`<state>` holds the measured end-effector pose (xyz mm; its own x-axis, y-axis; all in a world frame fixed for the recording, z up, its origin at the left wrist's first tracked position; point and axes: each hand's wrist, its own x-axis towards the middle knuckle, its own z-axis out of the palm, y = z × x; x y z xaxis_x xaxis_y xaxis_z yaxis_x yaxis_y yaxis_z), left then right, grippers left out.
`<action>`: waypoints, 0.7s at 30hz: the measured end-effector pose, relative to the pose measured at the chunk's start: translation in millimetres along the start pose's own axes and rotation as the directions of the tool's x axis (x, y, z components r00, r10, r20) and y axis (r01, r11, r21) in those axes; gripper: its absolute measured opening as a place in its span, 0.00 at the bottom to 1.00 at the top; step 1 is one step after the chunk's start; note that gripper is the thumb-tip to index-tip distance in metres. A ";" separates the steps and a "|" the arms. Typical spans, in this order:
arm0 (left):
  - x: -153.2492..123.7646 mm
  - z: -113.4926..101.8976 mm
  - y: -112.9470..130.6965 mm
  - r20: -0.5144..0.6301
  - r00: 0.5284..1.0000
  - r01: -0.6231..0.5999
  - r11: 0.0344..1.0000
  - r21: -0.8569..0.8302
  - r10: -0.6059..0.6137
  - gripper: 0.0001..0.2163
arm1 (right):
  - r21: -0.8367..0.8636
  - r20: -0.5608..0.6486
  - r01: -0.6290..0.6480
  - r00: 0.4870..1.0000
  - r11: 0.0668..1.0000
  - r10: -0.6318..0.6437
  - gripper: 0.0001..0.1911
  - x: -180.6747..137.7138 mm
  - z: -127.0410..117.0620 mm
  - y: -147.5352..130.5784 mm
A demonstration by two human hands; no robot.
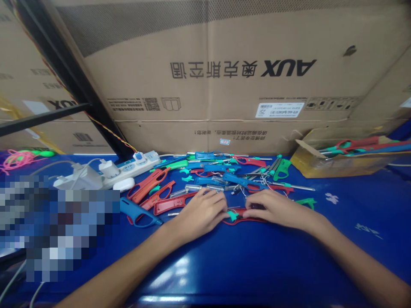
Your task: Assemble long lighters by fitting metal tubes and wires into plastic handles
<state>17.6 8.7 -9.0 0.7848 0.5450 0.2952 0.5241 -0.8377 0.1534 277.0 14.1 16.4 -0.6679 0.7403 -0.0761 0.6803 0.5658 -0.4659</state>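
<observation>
A red gas lighter shell [229,222] lies low on the blue table in front of me, with a green trigger [232,215] set in it. At its left end, my left hand [205,209] closes its fingertips beside the trigger. My right hand [272,208] has its fingers curled over the right end, where a small dark part shows under them. The fingers hide much of the shell. Just beyond my hands are loose blue lighter shells [244,181], metal lighter tubes [303,187] and thin white wires. Left of my left hand lies another red shell [173,203].
A cardboard box [337,167] of lighter parts stands at right. To the left are a white power strip [130,170] with plugs, a blue shell [136,212] and a pixelated area. A large carton [205,94] walls off the back. A green piece [307,202] lies near my right wrist.
</observation>
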 end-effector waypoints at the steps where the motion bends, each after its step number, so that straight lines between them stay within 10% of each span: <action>1: 0.0 0.0 -0.2 0.000 1.000 -0.001 1.000 0.001 0.001 0.09 | -0.001 -0.001 0.001 1.000 1.000 -0.001 0.17 0.3 0.0 -0.1; 21: -1.3 3.3 -1.4 -0.009 0.999 0.039 0.998 -0.045 -0.039 0.07 | 0.003 0.011 -0.013 1.000 1.000 0.013 0.19 0.2 0.7 0.0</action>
<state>16.9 9.3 -12.7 0.7606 0.5770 0.2974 0.5388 -0.8167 0.2066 276.7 14.0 15.7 -0.6623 0.7436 -0.0921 0.6882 0.5550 -0.4673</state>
